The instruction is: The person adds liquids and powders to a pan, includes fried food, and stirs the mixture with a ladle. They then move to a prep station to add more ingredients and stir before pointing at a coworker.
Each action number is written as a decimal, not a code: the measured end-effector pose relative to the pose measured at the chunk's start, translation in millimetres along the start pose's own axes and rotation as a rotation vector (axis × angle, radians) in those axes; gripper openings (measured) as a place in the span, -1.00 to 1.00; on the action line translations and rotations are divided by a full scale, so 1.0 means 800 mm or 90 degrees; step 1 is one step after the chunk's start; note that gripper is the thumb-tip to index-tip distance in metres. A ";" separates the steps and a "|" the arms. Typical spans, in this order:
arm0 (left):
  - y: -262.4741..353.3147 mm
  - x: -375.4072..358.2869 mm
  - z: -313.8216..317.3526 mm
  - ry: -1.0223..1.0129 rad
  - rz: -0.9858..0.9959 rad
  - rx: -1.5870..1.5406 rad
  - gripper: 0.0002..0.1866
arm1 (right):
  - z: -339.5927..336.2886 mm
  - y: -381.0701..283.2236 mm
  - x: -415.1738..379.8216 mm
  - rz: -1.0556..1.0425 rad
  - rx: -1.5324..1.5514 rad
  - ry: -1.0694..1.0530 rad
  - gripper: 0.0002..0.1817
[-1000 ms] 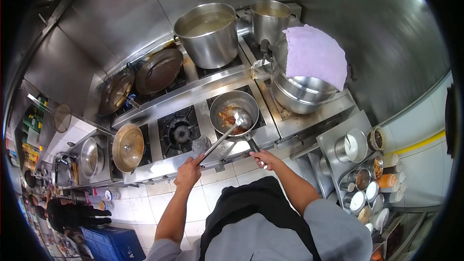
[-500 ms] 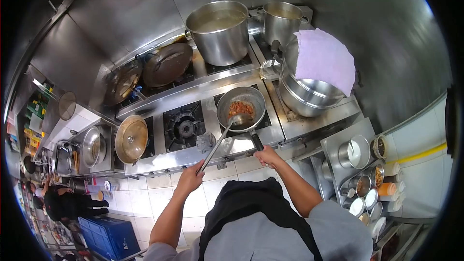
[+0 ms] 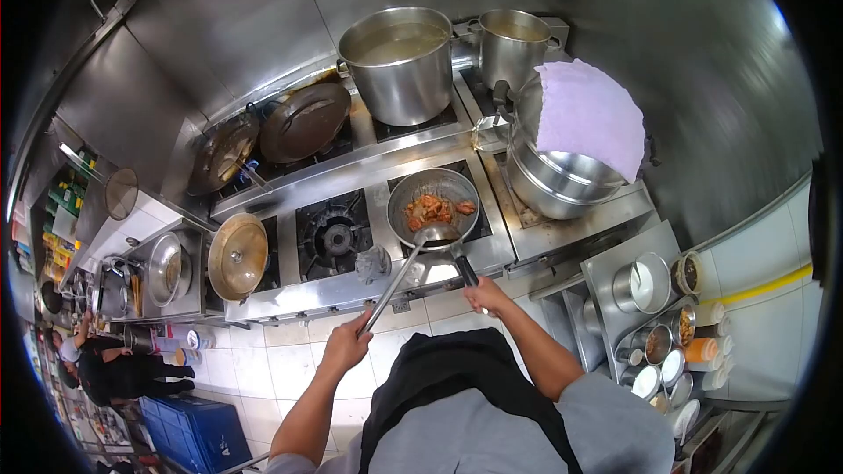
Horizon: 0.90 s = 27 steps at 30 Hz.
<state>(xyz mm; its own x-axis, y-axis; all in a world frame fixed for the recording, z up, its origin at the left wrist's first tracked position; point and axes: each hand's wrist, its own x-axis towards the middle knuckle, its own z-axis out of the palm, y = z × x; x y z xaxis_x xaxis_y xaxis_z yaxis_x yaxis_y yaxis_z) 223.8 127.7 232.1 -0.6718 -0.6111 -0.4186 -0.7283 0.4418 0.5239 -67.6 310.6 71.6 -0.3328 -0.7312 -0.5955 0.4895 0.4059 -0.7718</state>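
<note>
Right hand (image 3: 486,296) wrapped round the dark handle of the pan (image 3: 434,204) sitting on the burner, left hand (image 3: 345,344) clamped on the ladle (image 3: 436,234) shaft's far end — probably rigid, hot, front-heavy steel, best gripped at those ends.

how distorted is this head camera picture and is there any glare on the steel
Head view: strong fisheye, the stove front bows and black corners ring the frame; soft glare on the steel wall at right; the pan and both hands stay sharp, the far left edge is small and murky.
</note>
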 end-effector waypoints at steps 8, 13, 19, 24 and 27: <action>0.019 0.071 0.010 0.113 0.110 -0.073 -0.43 | 0.034 -0.010 0.024 -0.055 -0.040 0.012 -0.81; 0.037 0.010 -0.034 -0.065 -0.120 -0.257 -0.42 | 0.006 -0.004 -0.025 -0.039 0.013 -0.050 -0.80; 0.028 0.016 -0.024 0.024 -0.002 -0.242 -0.45 | 0.023 -0.041 0.026 -0.055 -0.055 0.008 -0.83; 0.006 -0.026 -0.069 -0.012 0.013 -0.135 -0.43 | 0.021 -0.028 -0.044 -0.063 -0.084 -0.018 -0.84; 0.015 -0.033 -0.073 -0.037 -0.002 -0.045 -0.44 | 0.022 -0.024 -0.053 0.015 -0.065 0.025 -0.85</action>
<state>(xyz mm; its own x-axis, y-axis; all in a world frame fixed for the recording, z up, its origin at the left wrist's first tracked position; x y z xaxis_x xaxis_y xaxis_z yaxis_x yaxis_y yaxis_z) 241.0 110.8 292.4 -0.6781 -0.5726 -0.4608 -0.7200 0.3916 0.5729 -48.6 324.6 115.5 -0.3539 -0.6998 -0.6205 0.4140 0.4777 -0.7749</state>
